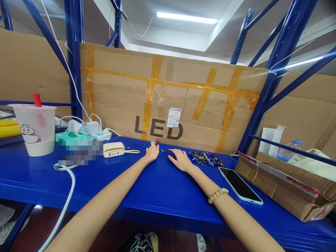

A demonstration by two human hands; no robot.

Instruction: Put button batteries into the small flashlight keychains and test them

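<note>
Blue shelf (162,185), left hand (151,153), right hand (180,160)

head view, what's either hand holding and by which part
Right hand holds nothing; fingertips of the left hand are at a small purple part, grip unclear

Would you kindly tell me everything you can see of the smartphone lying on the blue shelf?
The smartphone lies flat, screen up, diagonally on the blue metal shelf. Its dark glossy screen is unlit, framed by a pale blue case with rounded corners. It sits between the right forearm and a cardboard box, touching neither.
</note>
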